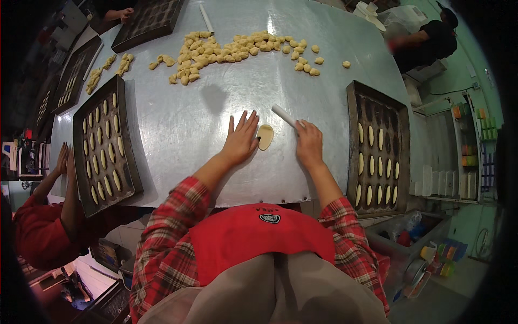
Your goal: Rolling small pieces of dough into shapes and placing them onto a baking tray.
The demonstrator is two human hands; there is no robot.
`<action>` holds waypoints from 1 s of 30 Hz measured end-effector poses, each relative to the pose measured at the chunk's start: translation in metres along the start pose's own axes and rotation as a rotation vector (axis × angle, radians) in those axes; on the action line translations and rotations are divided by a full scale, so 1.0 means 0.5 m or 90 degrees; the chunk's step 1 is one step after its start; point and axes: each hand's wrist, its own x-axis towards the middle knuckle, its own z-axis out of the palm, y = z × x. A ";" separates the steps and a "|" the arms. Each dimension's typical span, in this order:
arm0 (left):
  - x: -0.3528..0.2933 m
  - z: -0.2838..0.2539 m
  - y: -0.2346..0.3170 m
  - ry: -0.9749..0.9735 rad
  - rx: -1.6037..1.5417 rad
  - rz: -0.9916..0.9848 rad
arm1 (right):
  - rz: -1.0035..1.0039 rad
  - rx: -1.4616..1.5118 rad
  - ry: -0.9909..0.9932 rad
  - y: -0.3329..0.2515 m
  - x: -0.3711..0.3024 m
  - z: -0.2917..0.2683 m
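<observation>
In front of me on the metal table (259, 181) lies a flat oval of rolled dough (265, 137). My left hand (241, 139) rests beside it on the left, fingers stretched out, the fingertips close to or touching its edge. To the right, my right hand (309, 141) is closed round one end of a white rolling pin (283, 115). The pin slants up and to the left, apart from the dough. Farther back, many pale dough balls (216, 51) are heaped across the table.
Dark trays with rows of shaped dough stand at the left (135, 162) and right (353, 146). Another tray (148, 24) and a second rolling pin (206, 19) lie at the far side. Co-workers are at the left (48, 232), far left and far right (431, 43).
</observation>
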 end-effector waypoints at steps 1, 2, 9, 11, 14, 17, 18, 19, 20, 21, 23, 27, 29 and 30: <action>0.021 0.011 -0.007 0.004 0.000 0.001 | -0.053 0.036 0.022 -0.008 0.016 0.010; 0.037 0.018 -0.008 -0.043 0.019 0.016 | -0.069 0.069 -0.002 -0.021 0.026 0.030; -0.077 -0.011 0.003 -0.082 -0.019 0.034 | -0.128 0.065 -0.143 -0.080 -0.065 0.040; -0.108 -0.031 0.014 -0.089 -0.017 0.030 | -0.163 0.090 -0.169 -0.075 -0.079 0.030; -0.060 -0.013 0.035 -0.006 -0.034 -0.005 | -0.097 0.181 -0.107 -0.084 -0.030 0.045; -0.047 0.003 0.044 -0.014 0.007 -0.003 | -0.115 0.049 -0.127 -0.106 -0.025 0.057; -0.066 0.007 0.043 -0.061 0.011 0.022 | -0.134 0.060 -0.138 -0.106 -0.047 0.054; -0.088 0.009 0.041 -0.105 0.018 0.043 | -0.142 0.061 -0.141 -0.112 -0.077 0.045; -0.118 -0.002 0.036 -0.139 -0.006 0.056 | -0.154 0.084 -0.171 -0.120 -0.112 0.032; -0.147 -0.012 0.038 -0.134 -0.005 0.052 | -0.163 0.104 -0.200 -0.122 -0.131 0.022; -0.203 -0.037 0.040 -0.176 -0.034 0.051 | -0.168 0.140 -0.198 -0.128 -0.135 0.007; -0.233 -0.073 0.006 0.063 -0.050 -0.173 | -0.121 0.159 -0.135 -0.161 -0.005 0.011; -0.232 -0.063 -0.025 0.136 -0.018 -0.228 | -0.090 0.130 -0.168 -0.184 0.071 0.058; -0.232 -0.056 -0.033 0.163 -0.030 -0.240 | -0.089 0.131 -0.174 -0.203 0.062 0.077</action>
